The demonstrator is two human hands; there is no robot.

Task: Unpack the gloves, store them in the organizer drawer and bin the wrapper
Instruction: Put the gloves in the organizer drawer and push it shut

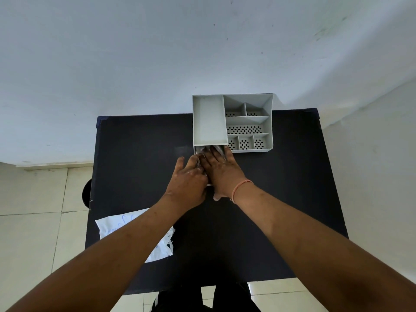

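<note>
A crinkled white wrapper [135,235] lies at the near left of the matte black table [281,199] over pale floor tiles. Mid-table, the left hand [186,179] and right hand [221,174] press flat, fingers spread, on translucent gloves [211,149] in the pulled-out drawer [198,152] of the grey plastic organizer [247,122] with perforated compartments, against a whitish wall [157,52].

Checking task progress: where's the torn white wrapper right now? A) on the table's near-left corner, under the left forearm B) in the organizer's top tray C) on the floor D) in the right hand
A: the wrapper lies flat on the black table at its near-left corner, partly hidden by the left forearm, while both hands work at the organizer drawer.
</note>
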